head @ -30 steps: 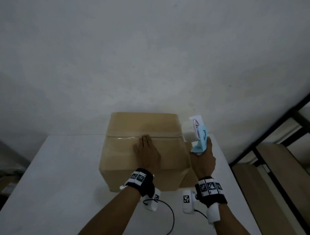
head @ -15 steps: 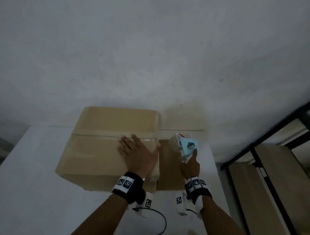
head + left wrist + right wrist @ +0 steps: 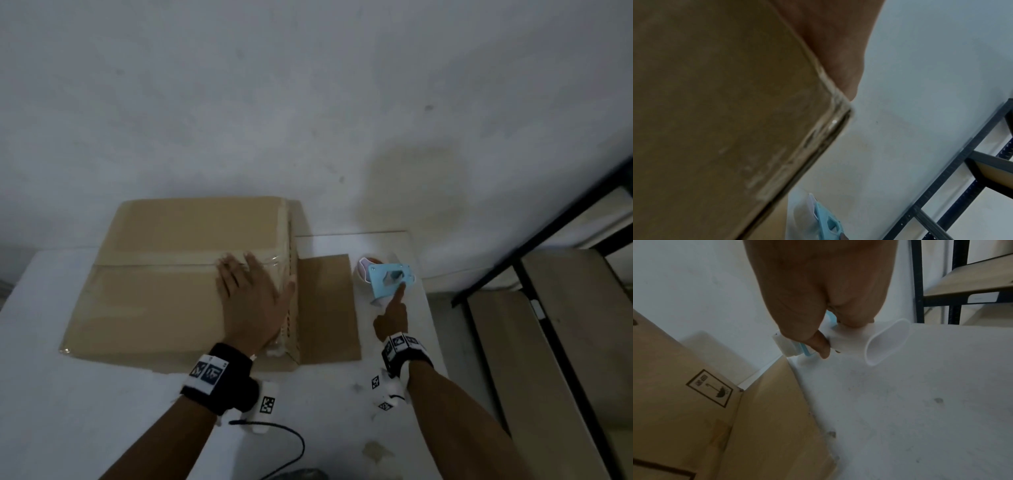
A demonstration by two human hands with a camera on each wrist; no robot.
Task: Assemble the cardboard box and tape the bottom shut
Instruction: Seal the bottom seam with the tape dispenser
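A brown cardboard box [image 3: 164,287] stands on the white table [image 3: 68,411], with clear tape along the seam on its top face. My left hand [image 3: 250,298] lies flat on that top face near the right edge, fingers straight over the tape. In the left wrist view the box's taped edge [image 3: 830,126] shows below my palm [image 3: 834,40]. One flap [image 3: 325,308] lies flat on the table to the box's right. Further right, my right hand [image 3: 392,315] grips the light-blue tape dispenser [image 3: 390,279], which is down at the table. Its fingers curl round the white handle [image 3: 846,337].
A black metal rack with wooden shelves [image 3: 548,291] stands close by at the right, past the table's edge. A pale wall [image 3: 308,102] rises right behind the box. A black cable [image 3: 294,442] runs across the table near my left wrist.
My right hand has brought the dispenser from beside the box's top edge down to the table on the right. My left hand has slid right along the taped seam.
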